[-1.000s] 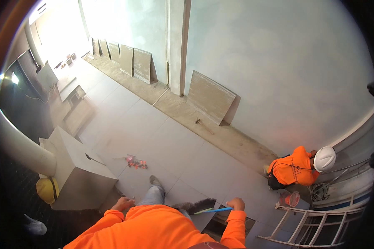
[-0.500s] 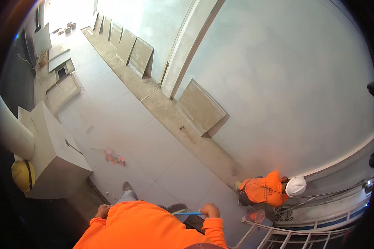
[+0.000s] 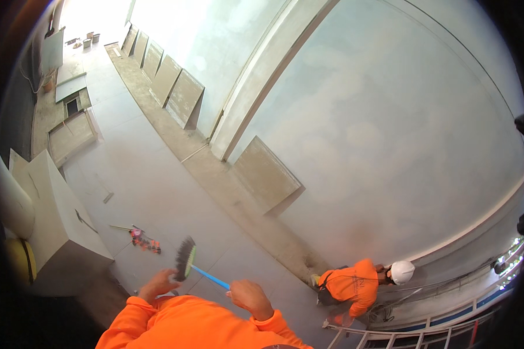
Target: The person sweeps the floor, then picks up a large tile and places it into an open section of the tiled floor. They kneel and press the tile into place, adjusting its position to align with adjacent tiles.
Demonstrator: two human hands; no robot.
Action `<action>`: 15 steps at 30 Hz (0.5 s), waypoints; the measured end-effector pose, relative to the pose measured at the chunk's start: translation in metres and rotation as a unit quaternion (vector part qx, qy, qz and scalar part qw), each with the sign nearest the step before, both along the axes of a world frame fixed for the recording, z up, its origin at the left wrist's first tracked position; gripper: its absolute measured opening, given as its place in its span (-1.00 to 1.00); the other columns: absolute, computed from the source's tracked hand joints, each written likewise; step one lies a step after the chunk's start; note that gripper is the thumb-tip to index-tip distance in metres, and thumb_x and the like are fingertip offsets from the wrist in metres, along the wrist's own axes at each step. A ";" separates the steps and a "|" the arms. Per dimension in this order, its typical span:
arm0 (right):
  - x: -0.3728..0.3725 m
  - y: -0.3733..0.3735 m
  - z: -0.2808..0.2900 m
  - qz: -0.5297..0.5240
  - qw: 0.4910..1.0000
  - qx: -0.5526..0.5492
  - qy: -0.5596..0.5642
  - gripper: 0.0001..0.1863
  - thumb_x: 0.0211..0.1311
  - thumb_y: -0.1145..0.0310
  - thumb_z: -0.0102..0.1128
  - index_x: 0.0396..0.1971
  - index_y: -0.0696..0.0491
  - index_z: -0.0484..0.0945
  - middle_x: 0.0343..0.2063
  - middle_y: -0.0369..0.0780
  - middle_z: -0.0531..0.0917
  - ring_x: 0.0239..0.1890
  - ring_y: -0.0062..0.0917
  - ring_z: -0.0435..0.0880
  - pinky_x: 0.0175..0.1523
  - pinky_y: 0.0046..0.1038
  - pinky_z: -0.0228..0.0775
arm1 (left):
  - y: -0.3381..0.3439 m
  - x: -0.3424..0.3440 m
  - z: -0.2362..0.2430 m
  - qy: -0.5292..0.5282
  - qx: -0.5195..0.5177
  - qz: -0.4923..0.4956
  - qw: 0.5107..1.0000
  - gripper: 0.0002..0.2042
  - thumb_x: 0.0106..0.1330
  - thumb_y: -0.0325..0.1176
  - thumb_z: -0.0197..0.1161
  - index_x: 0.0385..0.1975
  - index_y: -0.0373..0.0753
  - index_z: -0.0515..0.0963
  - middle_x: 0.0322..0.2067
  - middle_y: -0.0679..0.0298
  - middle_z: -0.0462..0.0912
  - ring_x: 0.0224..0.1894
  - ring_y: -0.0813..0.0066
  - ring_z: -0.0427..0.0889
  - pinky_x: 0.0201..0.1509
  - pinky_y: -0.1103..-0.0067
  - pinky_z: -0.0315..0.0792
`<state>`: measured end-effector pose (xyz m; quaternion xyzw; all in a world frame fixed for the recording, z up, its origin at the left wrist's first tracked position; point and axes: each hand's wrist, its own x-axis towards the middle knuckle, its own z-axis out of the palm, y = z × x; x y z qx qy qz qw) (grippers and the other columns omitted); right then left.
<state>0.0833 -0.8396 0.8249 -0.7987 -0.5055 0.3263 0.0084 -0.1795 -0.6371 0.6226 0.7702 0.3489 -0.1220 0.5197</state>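
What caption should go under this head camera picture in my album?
Both hands, left hand and right hand, hold a blue-handled brush above the grey floor, while a co-worker crouches by the wall.

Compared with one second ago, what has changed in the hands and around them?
The brush with its blue handle now lies up between both hands: its head is near the left hand, and the right hand grips the handle. The view has also swung. The co-worker still crouches by the wall.

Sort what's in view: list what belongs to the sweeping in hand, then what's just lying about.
In hand: brush with blue handle, left hand near its bristles, right hand gripping the handle.

Lying about: red tool on floor, leaning tiles, grey box, crouching co-worker.
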 end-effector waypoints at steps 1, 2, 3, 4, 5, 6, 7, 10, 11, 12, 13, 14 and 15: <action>-0.007 0.009 0.009 -0.001 0.999 -0.025 0.028 -0.69 0.31 0.16 0.34 -0.36 0.15 0.70 -0.37 0.06 0.73 -0.26 0.04 0.73 -0.16 0.01 0.57 | -0.006 0.010 0.019 -0.050 0.054 -0.075 0.994 -0.27 0.23 0.10 0.47 0.35 -0.11 0.45 0.35 -0.02 0.42 0.34 -0.06 0.43 0.40 0.20 0.36; -0.011 0.016 0.016 0.013 1.000 0.004 0.026 -0.68 0.34 0.14 0.30 -0.36 0.12 0.70 -0.39 0.03 0.73 -0.30 0.04 0.72 -0.19 0.00 0.55 | -0.011 0.025 0.035 -0.089 0.104 -0.159 0.978 -0.16 0.19 0.12 0.51 0.45 -0.05 0.35 0.44 0.01 0.31 0.45 -0.09 0.30 0.49 0.13 0.26; -0.009 0.022 0.019 0.029 0.999 0.001 0.040 -0.67 0.37 0.11 0.25 -0.36 0.10 0.71 -0.41 0.01 0.72 -0.33 0.04 0.70 -0.21 -0.01 0.53 | -0.017 0.035 0.049 -0.143 0.116 -0.179 0.966 -0.12 0.13 0.15 0.54 0.45 -0.03 0.34 0.42 0.03 0.35 0.50 -0.14 0.19 0.55 0.07 0.11; -0.006 0.027 0.020 0.042 0.998 0.019 0.051 -0.65 0.40 0.08 0.21 -0.36 0.08 0.71 -0.43 -0.01 0.72 -0.36 0.03 0.69 -0.23 -0.02 0.51 | -0.022 0.050 0.059 -0.168 0.137 -0.206 0.954 -0.18 0.16 0.16 0.50 0.42 0.00 0.39 0.44 0.10 0.34 0.51 -0.08 0.20 0.57 0.06 0.08; 0.001 0.029 0.019 0.069 0.995 0.029 0.060 -0.67 0.41 0.11 0.22 -0.33 0.10 0.69 -0.40 0.01 0.72 -0.33 0.04 0.70 -0.21 -0.01 0.53 | -0.021 0.071 0.064 -0.168 0.140 -0.235 0.947 -0.27 0.21 0.12 0.46 0.36 -0.03 0.46 0.36 0.08 0.45 0.44 -0.08 0.32 0.50 0.08 0.19; 0.006 0.029 0.017 0.093 0.991 0.054 0.080 -0.69 0.41 0.15 0.22 -0.30 0.13 0.66 -0.37 0.03 0.73 -0.30 0.05 0.71 -0.19 0.00 0.55 | -0.025 0.083 0.072 -0.157 0.155 -0.275 0.936 -0.37 0.26 0.09 0.42 0.29 -0.06 0.53 0.28 0.06 0.55 0.36 -0.07 0.44 0.44 0.09 0.30; 0.012 0.028 0.015 0.123 0.987 0.035 0.102 -0.70 0.42 0.18 0.22 -0.27 0.15 0.63 -0.35 0.04 0.73 -0.27 0.05 0.72 -0.16 0.01 0.57 | -0.026 0.094 0.077 -0.106 0.086 -0.246 0.959 -0.47 0.29 0.03 0.38 0.19 -0.11 0.58 0.15 0.03 0.63 0.23 -0.08 0.55 0.32 0.11 0.40; 0.028 0.020 0.010 0.110 0.970 0.152 0.156 -0.61 0.47 0.09 0.20 -0.04 0.15 0.63 -0.17 0.07 0.73 -0.11 0.03 0.71 -0.06 -0.03 0.57 | -0.027 0.104 0.091 0.022 0.079 -0.217 0.973 -0.67 0.36 -0.10 0.31 -0.06 -0.21 0.65 -0.09 -0.06 0.73 -0.01 -0.13 0.69 0.04 0.15 0.55; 0.033 0.014 0.010 0.089 0.954 0.235 0.167 -0.57 0.45 0.06 0.22 0.02 0.15 0.63 -0.11 0.07 0.72 -0.05 0.03 0.70 0.00 -0.05 0.58 | -0.030 0.096 0.094 0.054 0.092 -0.184 0.977 -0.68 0.36 -0.14 0.33 -0.05 -0.23 0.63 -0.06 -0.09 0.70 0.02 -0.13 0.67 0.04 0.17 0.54; 0.038 0.010 0.011 0.088 0.940 0.296 0.146 -0.52 0.44 0.04 0.24 0.08 0.15 0.63 -0.05 0.08 0.72 0.01 0.02 0.70 0.06 -0.07 0.58 | -0.030 0.084 0.095 0.055 0.031 -0.089 0.994 -0.72 0.39 -0.20 0.32 -0.04 -0.24 0.61 -0.10 -0.05 0.69 -0.01 -0.07 0.68 0.02 0.20 0.54; 0.048 0.002 0.012 0.065 0.941 0.297 0.147 -0.49 0.42 0.02 0.27 0.11 0.15 0.62 0.00 0.08 0.71 0.05 0.01 0.69 0.10 -0.10 0.58 | -0.036 0.066 0.096 0.012 0.085 -0.046 0.995 -0.74 0.40 -0.24 0.31 -0.06 -0.24 0.60 -0.14 0.01 0.69 -0.05 0.01 0.68 -0.01 0.24 0.53; 0.055 -0.006 0.011 0.016 0.942 0.299 0.154 -0.45 0.40 0.01 0.30 0.15 0.15 0.62 0.04 0.08 0.70 0.09 -0.01 0.68 0.14 -0.12 0.58 | -0.044 0.040 0.097 -0.031 0.139 -0.005 0.990 -0.77 0.41 -0.27 0.31 -0.07 -0.24 0.60 -0.18 0.07 0.68 -0.09 0.10 0.68 -0.04 0.27 0.53; 0.073 -0.012 0.007 -0.027 0.936 0.313 0.158 -0.43 0.38 0.01 0.32 0.17 0.15 0.61 0.07 0.07 0.70 0.12 -0.02 0.68 0.17 -0.14 0.57 | -0.044 0.023 0.089 -0.086 0.183 0.040 0.979 -0.81 0.42 -0.30 0.31 -0.08 -0.24 0.59 -0.21 0.13 0.67 -0.12 0.19 0.67 -0.05 0.32 0.52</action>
